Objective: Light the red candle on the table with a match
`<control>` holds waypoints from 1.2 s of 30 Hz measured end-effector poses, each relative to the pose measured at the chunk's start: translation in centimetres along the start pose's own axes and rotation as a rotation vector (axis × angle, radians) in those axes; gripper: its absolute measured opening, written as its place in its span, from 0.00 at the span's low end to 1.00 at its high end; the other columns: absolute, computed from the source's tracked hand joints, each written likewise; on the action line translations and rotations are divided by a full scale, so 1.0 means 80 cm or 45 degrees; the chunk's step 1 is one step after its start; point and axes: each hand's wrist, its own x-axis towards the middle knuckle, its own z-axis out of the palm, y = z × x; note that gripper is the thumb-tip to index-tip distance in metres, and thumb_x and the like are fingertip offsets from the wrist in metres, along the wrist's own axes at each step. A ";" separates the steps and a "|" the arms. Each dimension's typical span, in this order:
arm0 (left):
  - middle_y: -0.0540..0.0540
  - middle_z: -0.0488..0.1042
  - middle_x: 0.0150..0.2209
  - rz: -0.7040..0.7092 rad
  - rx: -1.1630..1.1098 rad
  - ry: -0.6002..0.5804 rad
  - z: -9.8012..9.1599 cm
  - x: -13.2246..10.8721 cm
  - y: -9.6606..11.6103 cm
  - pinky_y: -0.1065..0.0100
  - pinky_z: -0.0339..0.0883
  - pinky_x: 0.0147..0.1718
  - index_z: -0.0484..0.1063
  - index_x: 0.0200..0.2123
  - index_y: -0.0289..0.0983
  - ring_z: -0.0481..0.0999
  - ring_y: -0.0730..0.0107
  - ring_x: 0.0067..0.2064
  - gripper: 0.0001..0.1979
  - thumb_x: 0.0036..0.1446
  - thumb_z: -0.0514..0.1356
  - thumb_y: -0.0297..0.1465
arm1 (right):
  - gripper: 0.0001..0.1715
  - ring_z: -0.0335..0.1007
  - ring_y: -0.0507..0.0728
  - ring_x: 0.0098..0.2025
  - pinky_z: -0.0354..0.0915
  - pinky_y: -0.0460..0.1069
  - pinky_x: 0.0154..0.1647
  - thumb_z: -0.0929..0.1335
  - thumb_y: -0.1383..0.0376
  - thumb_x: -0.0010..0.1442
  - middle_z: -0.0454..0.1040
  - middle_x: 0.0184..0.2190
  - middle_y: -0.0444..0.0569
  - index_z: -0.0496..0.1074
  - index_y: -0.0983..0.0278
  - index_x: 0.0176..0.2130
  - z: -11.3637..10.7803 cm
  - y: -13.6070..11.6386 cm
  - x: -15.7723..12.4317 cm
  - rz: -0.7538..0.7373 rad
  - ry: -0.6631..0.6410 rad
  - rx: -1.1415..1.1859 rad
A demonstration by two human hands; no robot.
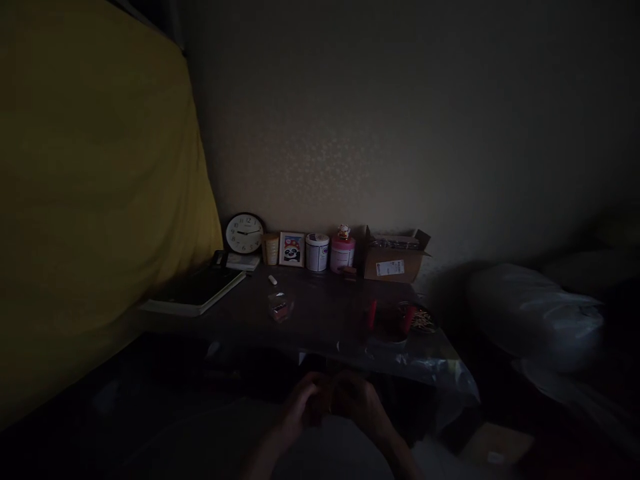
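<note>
In dim light, my left hand [301,402] and my right hand [364,403] are raised close together in front of the table's near edge. The fingers of both are curled inward around a small dark, brownish thing [324,395] between them; its kind is too dark to tell. On the tabletop beyond, to the right, two red candles [372,315] stand upright by a dark round dish with a pile of thin pale sticks [423,321]. A small clear plastic packet [279,309] with something reddish inside lies left of centre, a short white object [273,280] behind it.
Along the wall stand a round clock [245,233], a yellowish cup [271,249], a framed panda picture [292,249], a white tin [317,253], a pink-lidded tin [343,256] and an open cardboard box [395,265]. A flat book-like object [197,293] lies left; a plastic bag [535,317] bulges right.
</note>
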 end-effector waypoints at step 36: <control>0.46 0.74 0.36 -0.072 -0.114 -0.192 0.004 -0.013 0.019 0.68 0.61 0.30 0.69 0.46 0.39 0.72 0.71 0.31 0.23 0.43 0.62 0.26 | 0.14 0.72 0.55 0.33 0.64 0.45 0.31 0.61 0.64 0.55 0.76 0.31 0.48 0.73 0.65 0.36 -0.008 0.015 0.002 -0.022 0.064 -0.110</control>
